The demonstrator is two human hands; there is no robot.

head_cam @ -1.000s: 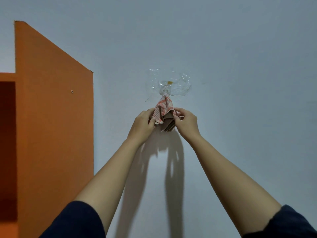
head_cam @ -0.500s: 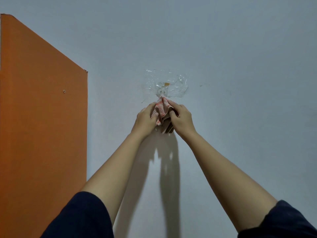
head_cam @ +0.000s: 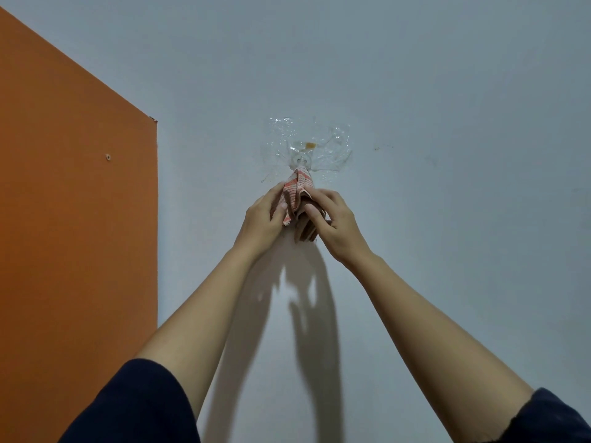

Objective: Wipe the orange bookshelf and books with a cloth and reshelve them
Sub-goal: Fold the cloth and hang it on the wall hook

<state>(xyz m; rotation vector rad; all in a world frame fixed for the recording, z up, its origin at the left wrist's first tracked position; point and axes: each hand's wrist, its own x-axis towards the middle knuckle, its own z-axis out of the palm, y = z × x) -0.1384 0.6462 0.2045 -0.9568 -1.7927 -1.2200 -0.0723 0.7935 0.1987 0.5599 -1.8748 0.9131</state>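
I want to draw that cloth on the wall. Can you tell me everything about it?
The cloth looks like soft woven fabric with orange-and-white checks. It is bunched into folds, its top at a clear hook taped to the grey wall. The left hand grips its left side, the right hand pinches its right.

The cloth, woven in orange-and-white stripes with a duller brown underside, is bunched into narrow folds. Its top meets the clear hook and the rest hangs straight down just below it. The left hand and the right hand pinch it from either side, directly beneath the hook. The orange bookshelf shows only a flat, upright side panel with one small screw, well to the left of the hook.
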